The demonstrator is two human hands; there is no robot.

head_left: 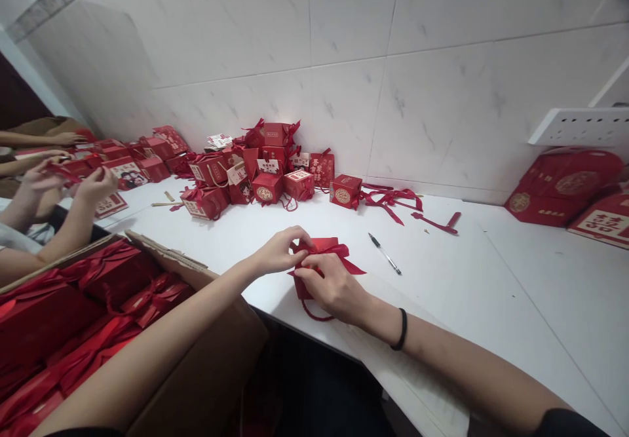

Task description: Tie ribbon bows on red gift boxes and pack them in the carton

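A small red gift box (322,247) with a red ribbon stands near the front edge of the white table (491,293). My left hand (280,250) pinches the ribbon at the box's top left, fingers closed. My right hand (334,289) is wrapped round the front of the box, holding ribbon too; a black band is on that wrist. A red cord loop hangs below the box over the table edge.
A pile of finished red boxes (265,168) sits against the tiled wall. A pen (386,253) and loose red ribbons (393,200) lie behind my box. A cardboard carton (88,306) of flat red boxes is at left. Another person's hands (73,185) work at far left. Larger red boxes (565,188) lie right.
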